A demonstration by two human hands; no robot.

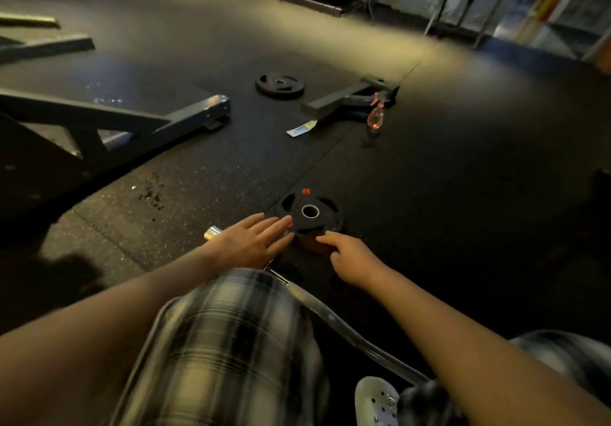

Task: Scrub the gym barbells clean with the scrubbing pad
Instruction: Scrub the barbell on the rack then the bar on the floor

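Little looks done yet, by my reckoning. The chrome curl bar (pixel 334 321) lies across the person's lap, running up to just left of the small weight plate (pixel 325 220), with no scrubbing going on. The left hand (pixel 253 243) rests flat and open on that plate's near rim. The right hand (pixel 352 258) is curled just below the plate over a brownish patch (pixel 309 246), maybe the scrubbing pad; whether it grips it I cannot tell.

The speckled rubber floor (pixel 463 194) is dim. Left of the plate stands a steel machine frame (pixel 132 121); beyond it lie 1 more plate (pixel 279 85) and a pink spray bottle (pixel 376 117).
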